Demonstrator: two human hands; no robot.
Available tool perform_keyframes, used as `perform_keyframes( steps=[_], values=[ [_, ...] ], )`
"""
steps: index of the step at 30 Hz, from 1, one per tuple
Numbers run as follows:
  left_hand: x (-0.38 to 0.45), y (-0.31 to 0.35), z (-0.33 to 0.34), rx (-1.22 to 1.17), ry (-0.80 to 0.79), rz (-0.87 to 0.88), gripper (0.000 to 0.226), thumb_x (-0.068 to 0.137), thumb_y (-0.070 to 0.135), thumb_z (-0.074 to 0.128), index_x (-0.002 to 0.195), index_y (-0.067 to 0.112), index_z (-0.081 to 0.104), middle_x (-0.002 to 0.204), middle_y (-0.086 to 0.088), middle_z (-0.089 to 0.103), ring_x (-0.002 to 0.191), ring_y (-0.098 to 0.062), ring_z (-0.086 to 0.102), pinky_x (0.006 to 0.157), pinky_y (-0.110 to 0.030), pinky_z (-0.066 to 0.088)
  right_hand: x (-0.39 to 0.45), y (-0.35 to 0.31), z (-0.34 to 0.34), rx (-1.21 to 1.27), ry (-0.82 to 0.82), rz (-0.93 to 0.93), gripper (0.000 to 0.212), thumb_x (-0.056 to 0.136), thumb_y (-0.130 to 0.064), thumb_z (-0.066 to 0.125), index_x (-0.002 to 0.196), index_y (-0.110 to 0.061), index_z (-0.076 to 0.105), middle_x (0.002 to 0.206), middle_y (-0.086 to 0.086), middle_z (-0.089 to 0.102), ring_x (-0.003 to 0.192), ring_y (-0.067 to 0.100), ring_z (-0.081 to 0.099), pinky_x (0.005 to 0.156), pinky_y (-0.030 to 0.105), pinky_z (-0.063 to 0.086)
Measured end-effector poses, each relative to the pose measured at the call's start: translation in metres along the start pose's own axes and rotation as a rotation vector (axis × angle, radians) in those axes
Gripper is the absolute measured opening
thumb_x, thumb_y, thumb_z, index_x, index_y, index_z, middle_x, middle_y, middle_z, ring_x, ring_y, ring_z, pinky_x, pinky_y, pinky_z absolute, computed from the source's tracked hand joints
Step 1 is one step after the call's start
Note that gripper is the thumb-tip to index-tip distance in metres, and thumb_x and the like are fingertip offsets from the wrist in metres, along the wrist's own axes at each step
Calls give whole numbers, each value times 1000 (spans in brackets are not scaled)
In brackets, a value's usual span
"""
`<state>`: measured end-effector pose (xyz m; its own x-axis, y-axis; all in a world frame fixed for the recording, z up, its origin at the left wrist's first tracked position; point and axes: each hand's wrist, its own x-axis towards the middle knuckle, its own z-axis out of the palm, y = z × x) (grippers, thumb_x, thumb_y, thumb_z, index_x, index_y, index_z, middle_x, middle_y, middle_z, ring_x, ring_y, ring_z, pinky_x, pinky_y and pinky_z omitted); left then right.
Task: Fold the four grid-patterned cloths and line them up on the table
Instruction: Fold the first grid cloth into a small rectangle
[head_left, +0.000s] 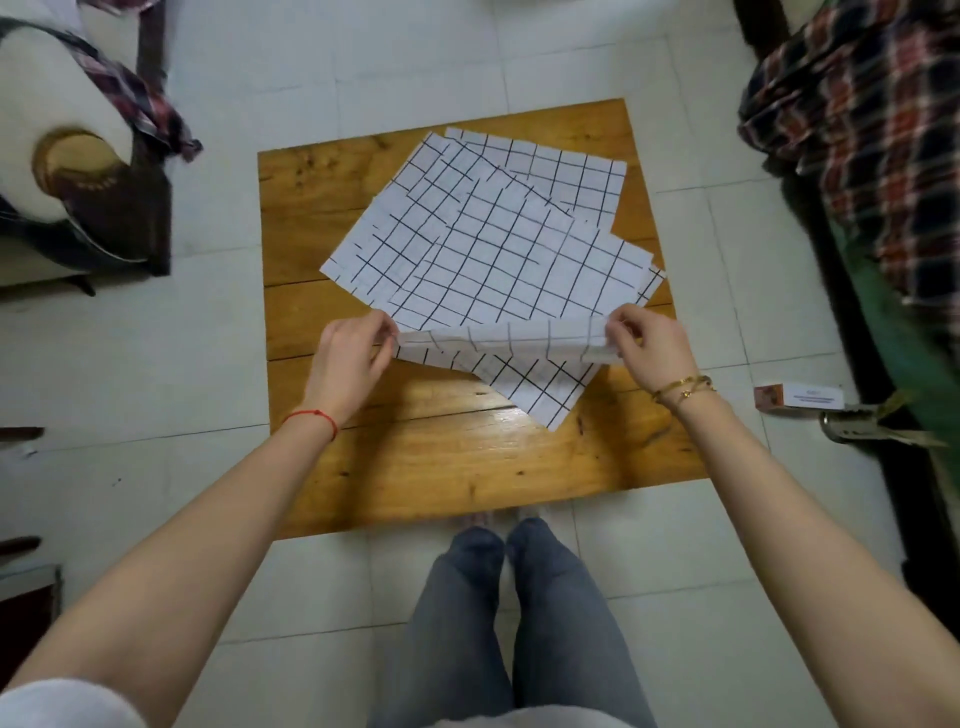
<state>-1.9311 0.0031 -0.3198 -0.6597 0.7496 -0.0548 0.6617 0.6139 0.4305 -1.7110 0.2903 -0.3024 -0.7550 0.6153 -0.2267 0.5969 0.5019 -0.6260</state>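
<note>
Several white cloths with black grid lines lie overlapped and unfolded on a small wooden table (447, 467). The top cloth (498, 260) covers the middle of the pile. Its near edge is lifted and curled over. My left hand (353, 358) pinches that edge's left corner. My right hand (649, 348) pinches the right corner. Another cloth (540, 389) pokes out below, pointing toward the table's near right. A further cloth (571, 166) shows at the back right.
The table stands on a pale tiled floor. A dark chair with plaid fabric (104, 171) is at the left, a plaid blanket (857, 119) at the right. A small box (800, 397) and keys (872, 426) lie on the floor at the right. My legs (519, 623) are at the table's near edge.
</note>
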Motion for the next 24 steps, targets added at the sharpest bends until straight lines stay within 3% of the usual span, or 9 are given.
perform_keyframes(
  steps=[3,6,9,16,20,24],
  values=[
    [-13,16,-35,-19,52,15,8,94,17,59,102,18,60,93,3,69,87,-17,64,88,-36,50,-5,-14,-26,-60,-44,-53,15,94,-17,52,85,-14,65,71,1,64,71,22,59,62,24,33],
    [-29,32,-68,-61,93,15,15,95,17,58,108,15,64,103,-1,70,91,-17,66,81,-36,56,-14,-32,-51,-123,-58,-119,15,94,-16,52,91,-11,66,79,4,66,76,22,58,67,23,35],
    [-49,42,-94,-67,118,6,19,95,18,58,113,17,65,109,0,69,96,-16,65,84,-35,56,-25,-48,-73,-179,-74,-166,17,95,-16,50,93,-11,66,81,3,64,75,19,54,69,25,35],
    [-90,70,-158,-49,106,49,19,91,13,64,108,17,70,102,3,71,91,-12,63,83,-27,53,-55,-81,-127,-208,-155,-296,16,96,-19,50,92,-16,66,79,-2,63,73,23,63,74,35,52],
    [-100,80,-195,-52,78,43,24,89,8,65,110,19,71,103,5,69,95,-11,62,86,-25,50,-63,-96,-153,-162,-171,-380,25,95,-18,52,74,-30,56,69,-9,60,64,20,66,65,34,53],
    [-102,96,-226,-129,65,29,26,87,6,67,110,17,70,99,6,68,97,-10,64,89,-26,52,-65,-110,-175,-62,-179,-387,27,96,-18,51,74,-33,57,73,-2,61,60,22,68,55,36,57]
  ],
)
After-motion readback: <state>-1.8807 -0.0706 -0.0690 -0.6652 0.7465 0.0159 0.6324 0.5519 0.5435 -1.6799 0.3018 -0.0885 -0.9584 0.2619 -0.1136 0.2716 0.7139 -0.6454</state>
